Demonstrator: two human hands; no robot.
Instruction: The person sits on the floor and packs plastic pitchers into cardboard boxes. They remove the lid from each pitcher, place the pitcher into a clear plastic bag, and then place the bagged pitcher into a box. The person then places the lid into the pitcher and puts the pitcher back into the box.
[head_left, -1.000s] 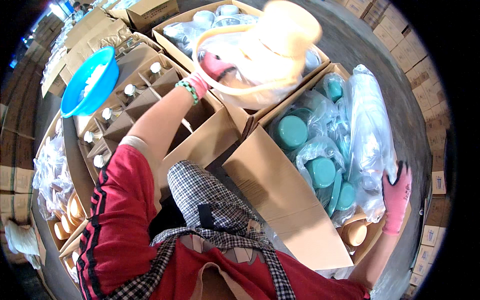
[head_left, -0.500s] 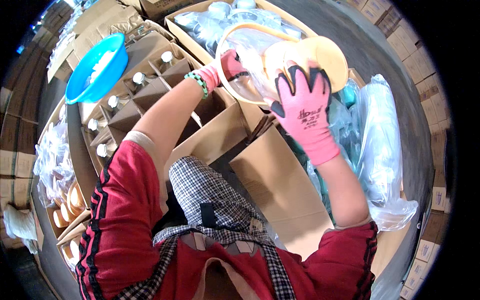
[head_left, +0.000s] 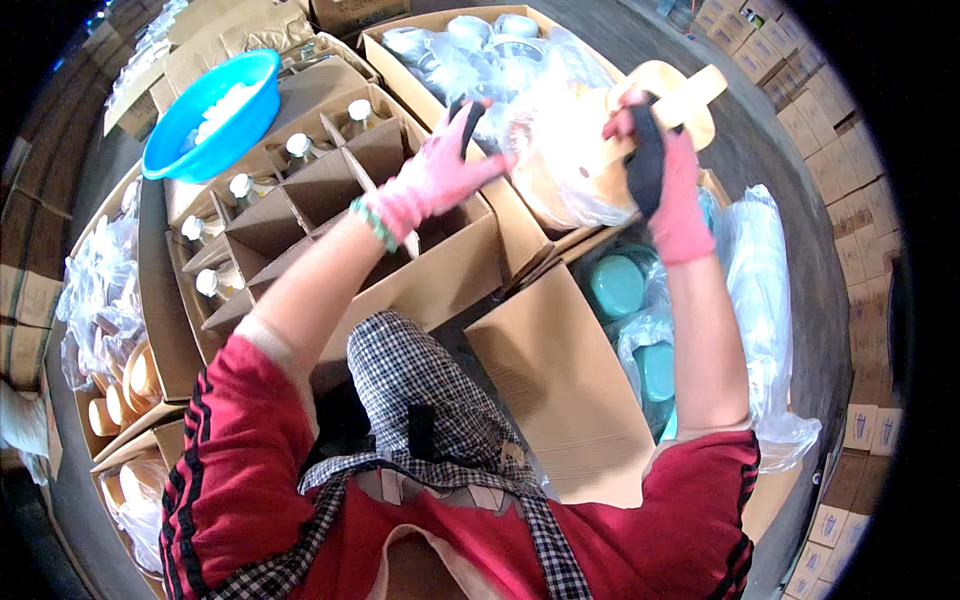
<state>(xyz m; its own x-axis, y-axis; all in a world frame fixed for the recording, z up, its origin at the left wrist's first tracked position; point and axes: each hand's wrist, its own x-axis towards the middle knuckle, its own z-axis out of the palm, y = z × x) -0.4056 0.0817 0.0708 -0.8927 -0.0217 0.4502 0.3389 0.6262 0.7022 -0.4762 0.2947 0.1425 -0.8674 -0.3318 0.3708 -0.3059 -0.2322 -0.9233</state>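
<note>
Head view shows the left hand (head_left: 435,185), in a pink glove with dark fingertips, with its fingers spread wide and nothing in its grasp. Its thumb points right toward a pale orange bundle (head_left: 565,165) in clear plastic; whether the tip touches it cannot be told. The right hand (head_left: 668,165), also gloved, has its fingers bent in at the bundle's right end, beside a pale orange bar (head_left: 697,102) and a rounded piece behind it. How firmly they close on it cannot be told. The bundle lies over the edges where the far and right cartons meet.

Half a second ago the left hand was inside the bundle's hoop-like rim and the right hand lay splayed across its top; now the left has come away and the right has moved toward the far right end.

On the left, a divided carton (head_left: 430,280) holds five visible white-capped bottles (head_left: 300,147), and a blue basin (head_left: 190,150) with white pieces sits at its far left corner. Bluish-grey wares in plastic fill the far carton (head_left: 385,62). Teal tubs (head_left: 617,287) in clear bags lie in the right carton, beside a long plastic-wrapped bundle (head_left: 755,290).
</note>
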